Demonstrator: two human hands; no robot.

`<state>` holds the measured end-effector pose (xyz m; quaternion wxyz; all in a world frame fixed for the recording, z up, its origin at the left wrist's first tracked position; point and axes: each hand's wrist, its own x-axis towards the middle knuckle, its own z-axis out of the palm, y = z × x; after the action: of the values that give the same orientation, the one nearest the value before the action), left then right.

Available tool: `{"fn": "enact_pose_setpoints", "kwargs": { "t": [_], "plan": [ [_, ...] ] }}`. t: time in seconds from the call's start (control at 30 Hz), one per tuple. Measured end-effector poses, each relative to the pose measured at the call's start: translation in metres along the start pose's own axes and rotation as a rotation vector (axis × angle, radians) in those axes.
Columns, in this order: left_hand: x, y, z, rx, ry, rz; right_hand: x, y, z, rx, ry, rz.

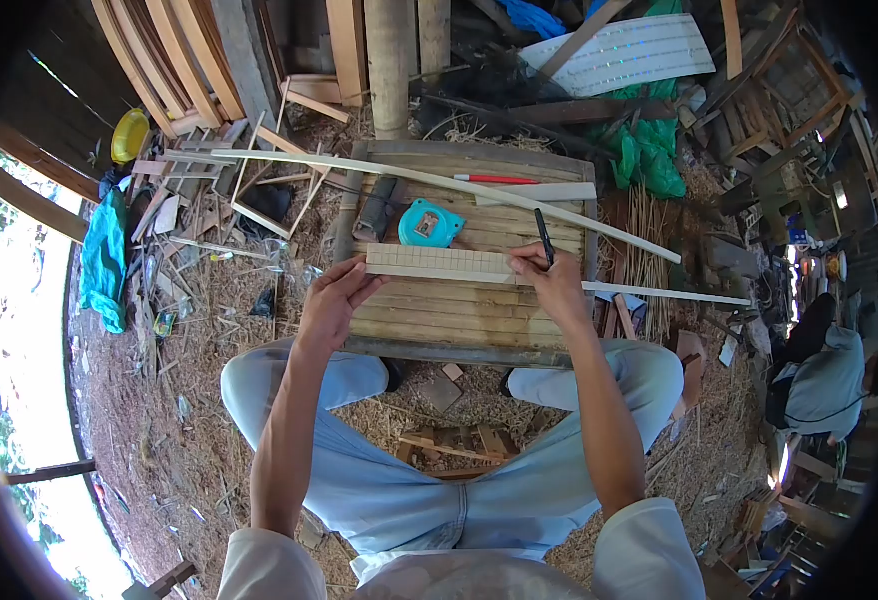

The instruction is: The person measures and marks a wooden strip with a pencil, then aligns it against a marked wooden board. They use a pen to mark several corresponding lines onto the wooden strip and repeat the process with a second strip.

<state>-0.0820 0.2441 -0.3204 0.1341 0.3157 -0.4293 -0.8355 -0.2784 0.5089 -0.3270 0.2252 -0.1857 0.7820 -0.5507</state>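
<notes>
My left hand is closed on the left end of a pale wooden strip marked with a row of dark cross lines. The strip lies over a slatted wooden bench; a thin length of it, or of another strip, runs out to the right. In my right hand a black pen is pinched, its tip hidden by the fingers, which touch the strip's right part. Just behind the strip sits a teal tape measure, beside a dark block-like object.
A long pale batten crosses the bench diagonally. Behind it lie a red pen and a flat wooden piece. Wood scraps and shavings cover the ground. Green plastic lies at back right; another person sits far right.
</notes>
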Motion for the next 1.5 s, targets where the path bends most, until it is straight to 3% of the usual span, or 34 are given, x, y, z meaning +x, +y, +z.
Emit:
{"fn": "enact_pose_setpoints", "kwargs": {
  "t": [0.63, 0.97, 1.2, 1.3, 1.5],
  "plan": [
    [-0.006, -0.001, -0.005, 0.293, 0.155, -0.006, -0.006, 0.002, 0.017, -0.058, -0.008, -0.011],
    [-0.018, 0.003, -0.055, 0.272, 0.252, 0.082, -0.018, -0.019, 0.057, -0.129, -0.132, 0.025],
    [-0.015, 0.004, -0.063, 0.434, 0.319, 0.088, -0.02, -0.014, 0.066, -0.161, -0.134, 0.008],
    [-0.014, 0.002, -0.063, 0.508, 0.345, 0.107, -0.021, -0.007, 0.069, -0.102, -0.096, -0.06],
    [-0.012, 0.005, -0.06, 0.622, 0.348, 0.112, -0.022, -0.004, 0.072, -0.278, 0.002, -0.199]
  ]
}}
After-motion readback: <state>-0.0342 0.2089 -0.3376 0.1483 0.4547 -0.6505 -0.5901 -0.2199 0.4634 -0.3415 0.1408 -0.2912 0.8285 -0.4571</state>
